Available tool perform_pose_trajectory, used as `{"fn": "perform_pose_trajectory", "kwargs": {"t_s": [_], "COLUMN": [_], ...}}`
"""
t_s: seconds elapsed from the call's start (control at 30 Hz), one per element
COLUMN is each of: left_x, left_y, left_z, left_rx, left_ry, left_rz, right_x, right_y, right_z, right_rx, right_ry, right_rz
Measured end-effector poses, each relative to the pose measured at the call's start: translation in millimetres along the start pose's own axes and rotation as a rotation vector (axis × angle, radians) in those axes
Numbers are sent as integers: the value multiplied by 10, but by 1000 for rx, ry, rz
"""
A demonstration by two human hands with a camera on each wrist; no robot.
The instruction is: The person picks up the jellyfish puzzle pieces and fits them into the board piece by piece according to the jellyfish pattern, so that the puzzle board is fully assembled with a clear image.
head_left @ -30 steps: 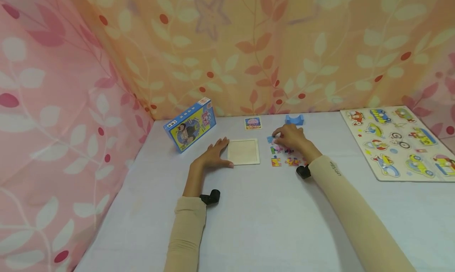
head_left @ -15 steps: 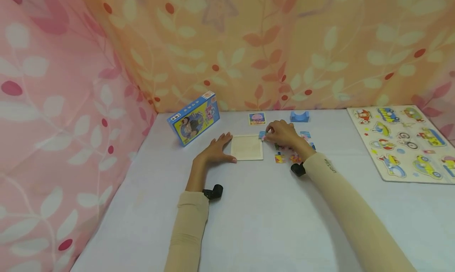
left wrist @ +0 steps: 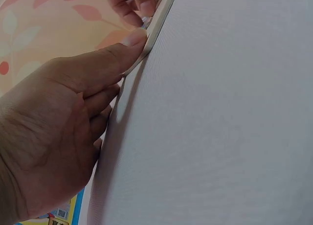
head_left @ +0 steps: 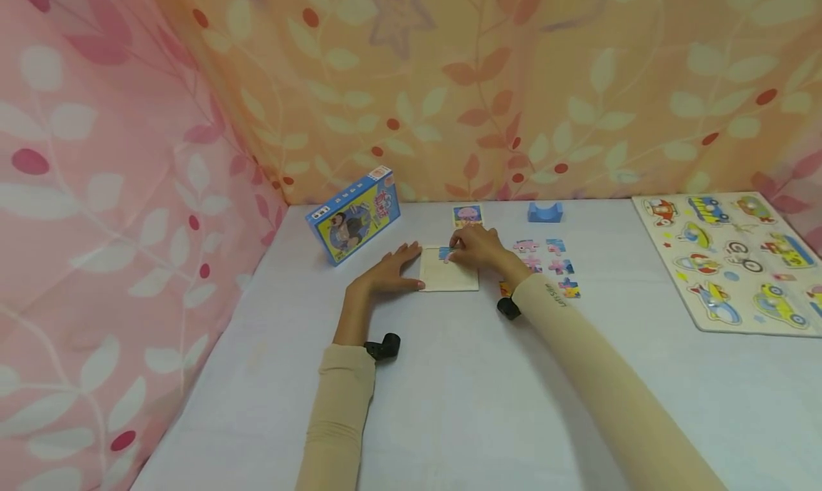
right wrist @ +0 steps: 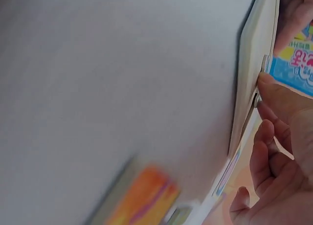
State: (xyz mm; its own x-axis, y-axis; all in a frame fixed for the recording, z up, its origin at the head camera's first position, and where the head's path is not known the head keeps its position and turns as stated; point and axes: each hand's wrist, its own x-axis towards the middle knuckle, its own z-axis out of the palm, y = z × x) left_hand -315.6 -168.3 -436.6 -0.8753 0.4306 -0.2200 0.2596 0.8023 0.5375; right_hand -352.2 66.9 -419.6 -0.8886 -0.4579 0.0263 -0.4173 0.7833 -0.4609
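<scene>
A square cream tray (head_left: 449, 280) lies flat on the white table. My left hand (head_left: 388, 271) rests at its left edge, fingers and thumb spread; in the left wrist view the thumb of my left hand (left wrist: 63, 107) touches the rim. Over the tray's upper right part, my right hand (head_left: 479, 250) pinches a blue and pink puzzle piece (head_left: 445, 254). The right wrist view has my right hand (right wrist: 283, 137) with its thumb and finger on the thin piece. Several puzzle pieces (head_left: 555, 246) lie right of the tray, some partly hidden by the right arm.
A blue box (head_left: 357, 220) stands at the back left. Behind the tray are a small picture card (head_left: 467, 213) and a blue curved block (head_left: 545, 212). A large vehicle picture board (head_left: 719, 270) lies at the right. Patterned curtains border the table.
My right hand has moved left from the loose pieces to above the tray, carrying the blue and pink piece. My left hand stays at the tray's left edge.
</scene>
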Motion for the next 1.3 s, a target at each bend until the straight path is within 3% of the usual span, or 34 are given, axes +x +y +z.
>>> {"fn": "perform_pose_trajectory", "kwargs": {"t_s": [0.37,0.57,0.83,1.1,1.3], "left_x": [-15,-20,0,32,42], "left_y": [-30,-20,-15,-15,-18], "left_z": [-36,-43,-48,-39,-32], "left_rx": [18,15,15,-9,-6], "left_ry": [-24,-25,-20,-8,-10], "left_rz": [86,72,53,48,82], "right_x": [80,122,128,122,133], "right_y": [-172,-213,-208,-102,-67], "right_z": [98,126,136,152,171], "right_rx": [-41,-33,97,321,353], "right_ry": [47,71,52,-15,-15], "right_rz": [-22,-37,27,147,178]}}
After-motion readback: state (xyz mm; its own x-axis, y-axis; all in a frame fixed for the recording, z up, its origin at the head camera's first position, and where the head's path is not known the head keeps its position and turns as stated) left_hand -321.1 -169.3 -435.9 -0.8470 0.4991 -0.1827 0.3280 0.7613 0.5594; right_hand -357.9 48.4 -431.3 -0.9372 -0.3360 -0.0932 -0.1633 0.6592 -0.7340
